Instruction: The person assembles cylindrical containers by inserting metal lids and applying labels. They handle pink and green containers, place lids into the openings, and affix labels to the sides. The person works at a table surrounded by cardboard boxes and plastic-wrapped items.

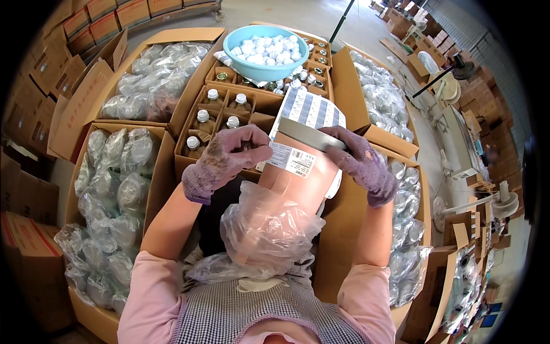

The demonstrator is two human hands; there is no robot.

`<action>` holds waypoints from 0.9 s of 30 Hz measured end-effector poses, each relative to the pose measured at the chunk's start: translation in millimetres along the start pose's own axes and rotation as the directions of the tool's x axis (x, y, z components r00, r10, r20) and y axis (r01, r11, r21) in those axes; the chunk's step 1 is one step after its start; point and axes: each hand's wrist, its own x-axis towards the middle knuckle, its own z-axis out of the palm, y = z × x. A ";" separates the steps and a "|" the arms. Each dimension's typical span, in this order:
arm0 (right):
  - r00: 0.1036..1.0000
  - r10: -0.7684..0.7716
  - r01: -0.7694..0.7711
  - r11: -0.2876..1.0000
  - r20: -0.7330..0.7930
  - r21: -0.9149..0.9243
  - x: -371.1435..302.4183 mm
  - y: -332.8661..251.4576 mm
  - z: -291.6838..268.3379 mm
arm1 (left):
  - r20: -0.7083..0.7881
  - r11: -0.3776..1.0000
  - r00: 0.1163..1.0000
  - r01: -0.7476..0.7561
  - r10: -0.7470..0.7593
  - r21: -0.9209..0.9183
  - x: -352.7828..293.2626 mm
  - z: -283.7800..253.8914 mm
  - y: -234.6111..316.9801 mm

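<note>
A large pinkish, cylinder-shaped jar (pixel 298 184) leans in front of my chest, a broad silver band round its far end. Crumpled clear plastic (pixel 266 226) covers its near end. On its side sits a white label (pixel 291 159) with a barcode. My left hand (pixel 232 157), in a dirty purple glove, pinches the label's left edge between thumb and fingertips. My right hand (pixel 366 163), gloved too, grips the silver band and the jar's right side; some fingertips are hidden. Just beyond the jar lies a sheet of printed labels (pixel 312 108).
Beyond my left hand, a divided carton holds white-capped bottles (pixel 203 116). A blue basin (pixel 264 70) of white caps rests on the cartons behind. Open cartons of plastic-wrapped glassware (pixel 123 183) flank me on both sides. More stacked boxes (pixel 48 71) line the left.
</note>
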 end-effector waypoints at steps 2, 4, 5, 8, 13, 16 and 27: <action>0.991 0.096 -0.095 0.995 -0.096 0.014 0.9 -5.1 14.2 | 0.006 1.000 1.000 0.000 0.000 -0.001 3.6 2.0 -4.1; 0.986 0.086 -0.082 0.996 -0.142 0.032 -0.7 -1.3 17.6 | 0.001 1.000 1.000 0.014 -0.014 -0.005 5.5 6.9 -7.2; 0.988 0.085 -0.077 0.995 -0.132 0.071 -1.5 4.3 15.6 | 0.000 1.000 1.000 0.023 -0.023 0.010 5.9 9.8 -7.2; 0.985 0.124 -0.112 0.988 -0.121 0.102 -0.3 3.5 15.9 | -0.009 0.996 0.999 0.052 -0.052 0.067 7.1 10.9 -4.9; 0.980 0.155 -0.147 0.986 -0.121 0.072 2.1 0.3 17.3 | -0.023 0.997 0.998 0.068 -0.067 0.048 6.6 11.7 -2.8; 0.977 0.170 -0.166 0.985 -0.129 0.046 2.0 -2.5 18.2 | -0.032 0.997 0.998 0.051 -0.050 0.050 7.7 11.6 -6.3; 0.982 0.095 -0.106 0.993 -0.162 -0.058 3.1 -2.7 21.2 | -0.070 0.995 0.995 0.078 -0.074 0.059 7.1 11.6 -9.6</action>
